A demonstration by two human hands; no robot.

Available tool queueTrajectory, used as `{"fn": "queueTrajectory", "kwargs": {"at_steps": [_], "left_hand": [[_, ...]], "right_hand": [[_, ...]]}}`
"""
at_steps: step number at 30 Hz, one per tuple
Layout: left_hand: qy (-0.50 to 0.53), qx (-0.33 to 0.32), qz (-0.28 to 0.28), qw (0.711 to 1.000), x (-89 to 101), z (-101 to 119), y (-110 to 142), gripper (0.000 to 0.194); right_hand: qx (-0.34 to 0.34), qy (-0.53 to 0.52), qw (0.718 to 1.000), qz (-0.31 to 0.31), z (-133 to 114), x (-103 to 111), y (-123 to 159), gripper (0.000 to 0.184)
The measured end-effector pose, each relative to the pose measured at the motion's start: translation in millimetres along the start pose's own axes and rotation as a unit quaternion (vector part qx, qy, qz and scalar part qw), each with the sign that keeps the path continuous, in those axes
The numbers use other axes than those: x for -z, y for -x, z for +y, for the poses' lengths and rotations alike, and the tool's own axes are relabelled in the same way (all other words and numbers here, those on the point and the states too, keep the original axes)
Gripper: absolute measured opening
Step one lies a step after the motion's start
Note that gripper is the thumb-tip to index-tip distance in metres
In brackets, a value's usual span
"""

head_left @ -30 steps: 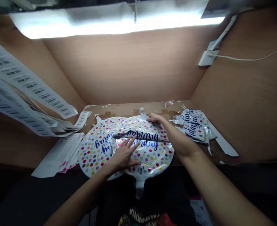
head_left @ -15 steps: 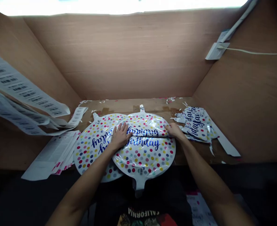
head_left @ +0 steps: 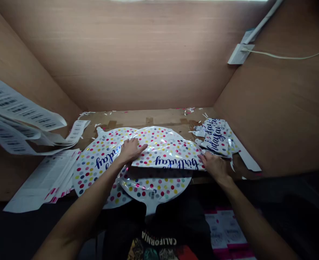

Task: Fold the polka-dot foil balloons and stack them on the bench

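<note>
1. Balloon [head_left: 162, 139], dotted and flat, centre of frame on the bench [head_left: 132, 117]; partly folded. Flap [head_left: 148, 159] with upside-down "birthday" overlies the body, its near edge lifted, dark gap beneath.
2. Left hand [head_left: 130, 150]: open, fingers spread, laid on upper left of the balloon, not gripping.
3. Right hand [head_left: 215, 166]: closed, looks to be pinching the flap's right end between thumb and fingers.
4. Done so far: one fold, judging by the flap; crease not pressed flat. Lower part with barcode and tail [head_left: 151, 208] lies outside the fold, tail over the near edge of the bench.
5. Second balloon [head_left: 86, 175]: left of centre, partly under the first, spread out; no fold seen in its visible part.
6. Folded pile [head_left: 216, 139]: right of frame, just beyond the right hand; looks finished, count unclear.
7. Sheets [head_left: 40, 177] lower left, label strips [head_left: 24, 112] above them.
</note>
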State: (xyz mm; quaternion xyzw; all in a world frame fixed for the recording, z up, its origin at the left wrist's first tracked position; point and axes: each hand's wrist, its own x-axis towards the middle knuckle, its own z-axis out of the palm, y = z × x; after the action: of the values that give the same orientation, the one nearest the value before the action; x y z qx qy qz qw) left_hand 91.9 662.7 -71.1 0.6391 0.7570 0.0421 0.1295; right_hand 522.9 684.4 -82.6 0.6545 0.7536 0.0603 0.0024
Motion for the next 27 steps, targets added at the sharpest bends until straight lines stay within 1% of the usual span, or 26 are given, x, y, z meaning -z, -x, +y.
{"fn": "queueTrajectory", "kwargs": {"at_steps": [2,3,4,5,7,9,10,11,12,14,15,16,17,18,19,20,21,23,25,27], "left_hand": [[-0.019,-0.020,-0.013,1.000,4.9,23.7,-0.8,0.096],[-0.024,-0.025,-0.035,0.999,5.0,35.9,-0.3,0.097],[-0.025,-0.027,-0.066,0.997,3.8,47.1,0.8,0.095],[-0.018,-0.028,-0.099,0.994,1.9,56.7,2.3,0.087],[0.012,-0.042,-0.154,0.987,-0.9,69.7,6.4,0.058],[0.048,-0.061,-0.178,0.981,1.6,75.6,12.4,0.031],[0.064,-0.081,-0.172,0.980,5.9,76.9,16.5,0.023],[0.075,-0.113,-0.150,0.979,12.6,77.5,21.5,0.018],[0.078,-0.154,-0.112,0.979,21.3,77.5,27.6,0.014],[0.070,-0.243,-0.003,0.968,43.1,75.4,42.4,0.015],[0.062,-0.281,0.051,0.956,54.4,72.9,50.9,0.018],[0.053,-0.311,0.093,0.944,64.4,69.0,59.9,0.022],[0.046,-0.337,0.119,0.933,71.9,63.6,69.3,0.024],[0.040,-0.362,0.132,0.922,75.5,56.7,79.0,0.024],[0.032,-0.383,0.135,0.913,74.6,48.6,88.7,0.023],[0.021,-0.401,0.135,0.906,68.7,39.7,98.3,0.021],[0.010,-0.411,0.133,0.902,58.3,30.4,107.5,0.020],[-0.003,-0.417,0.135,0.899,28.1,13.1,124.0,0.019],[0.002,-0.402,0.118,0.908,-3.9,-0.6,136.7,0.022],[0.026,-0.371,0.094,0.923,-26.3,-9.9,144.4,0.025]], "right_hand": [[-0.005,-0.010,1.000,0.004,-2.2,-12.8,28.3,0.045],[-0.010,-0.020,1.000,0.009,-4.0,-18.8,38.3,0.045],[-0.016,-0.030,0.999,0.018,-5.5,-24.0,45.6,0.046],[-0.020,-0.041,0.999,0.031,-6.5,-28.1,49.9,0.046],[-0.018,-0.055,0.996,0.071,-6.4,-31.6,50.1,0.046],[0.006,-0.073,0.990,0.120,-4.9,-24.9,38.8,0.048],[0.028,-0.089,0.985,0.143,-4.2,-16.5,29.3,0.053],[0.056,-0.107,0.980,0.161,-3.8,-4.4,17.9,0.060],[0.086,-0.125,0.973,0.174,-3.9,11.1,5.3,0.068],[0.150,-0.157,0.960,0.176,-5.7,49.1,-19.1,0.080],[0.178,-0.169,0.955,0.165,-7.3,68.8,-28.8,0.082],[0.210,-0.183,0.950,0.144,-9.5,86.8,-35.4,0.077],[0.251,-0.198,0.940,0.116,-12.3,101.1,-38.1,0.066],[0.296,-0.214,0.927,0.089,-15.9,110.1,-36.5,0.052],[0.345,-0.226,0.909,0.066,-20.1,112.7,-30.7,0.038],[0.390,-0.233,0.889,0.053,-25.1,108.3,-21.3,0.030],[0.427,-0.234,0.872,0.052,-30.3,97.3,-9.4,0.027],[0.472,-0.225,0.849,0.077,-39.9,60.6,16.9,0.027],[0.492,-0.221,0.835,0.106,-45.2,18.1,39.6,0.027],[0.480,-0.233,0.838,0.113,-44.1,-14.6,53.1,0.027]]}}
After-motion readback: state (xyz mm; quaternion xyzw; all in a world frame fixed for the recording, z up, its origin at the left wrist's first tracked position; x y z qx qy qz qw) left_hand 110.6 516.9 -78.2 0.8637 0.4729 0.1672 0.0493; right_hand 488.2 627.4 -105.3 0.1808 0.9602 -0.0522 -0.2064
